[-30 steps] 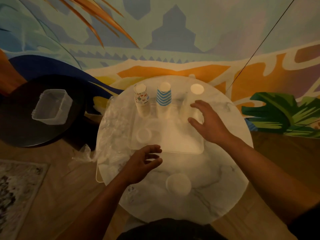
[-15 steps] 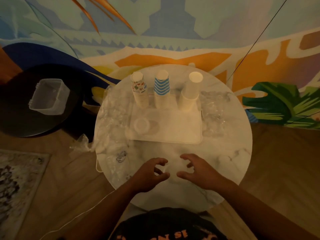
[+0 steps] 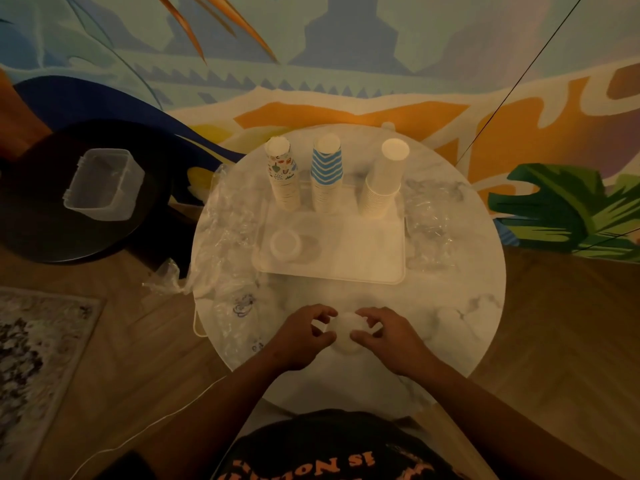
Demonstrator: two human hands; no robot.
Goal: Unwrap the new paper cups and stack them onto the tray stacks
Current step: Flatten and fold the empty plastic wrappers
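I am working at the round marble desk [image 3: 450,341], with the white tray [image 3: 363,258] lying beyond my hands. At the tray's far edge three stacks are standing: the printed cup stack [image 3: 282,174], the blue chevron cup stack [image 3: 327,174] and the plain white cup stack [image 3: 382,178]. Crumpled plastic wrap [image 3: 225,237] is lying off to the left of my left hand. I am closing both grips on the small white cup stack [image 3: 346,327] between them; my left hand [image 3: 304,336] and right hand [image 3: 384,336] are curling fingertips round its sides. Whether wrap is on it, I cannot tell. I judge I am picking up; next comes lifting it and seating it squarely on the plain white stack.
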